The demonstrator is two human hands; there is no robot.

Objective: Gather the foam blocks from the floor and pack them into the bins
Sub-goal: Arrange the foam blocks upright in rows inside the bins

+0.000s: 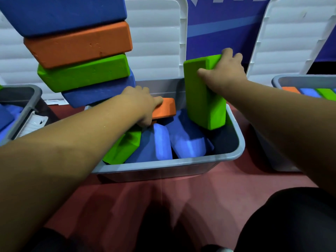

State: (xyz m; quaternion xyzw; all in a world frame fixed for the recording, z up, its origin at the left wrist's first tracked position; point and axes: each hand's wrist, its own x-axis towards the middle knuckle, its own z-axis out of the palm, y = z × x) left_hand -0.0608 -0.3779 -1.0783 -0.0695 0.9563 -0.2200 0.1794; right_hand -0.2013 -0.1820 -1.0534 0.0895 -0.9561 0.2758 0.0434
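A grey bin [163, 163] stands on the red floor in front of me, holding several blue blocks [161, 142] and a green block [123, 148] lying at angles. My right hand [223, 70] grips the top of an upright green foam block [205, 99] at the bin's right side. My left hand [143, 106] holds an orange block [165, 108] at the bin's back. A tilted stack of blue, orange [78, 44], green [83, 73] and blue blocks rests on my left forearm, leaning left.
A white bin lid [156, 33] leans upright behind the middle bin. Another grey bin [23, 110] with blue blocks sits at the left. A third bin [309, 82] with blocks and a leaning lid [291, 33] is at the right. My dark-clothed knees fill the bottom.
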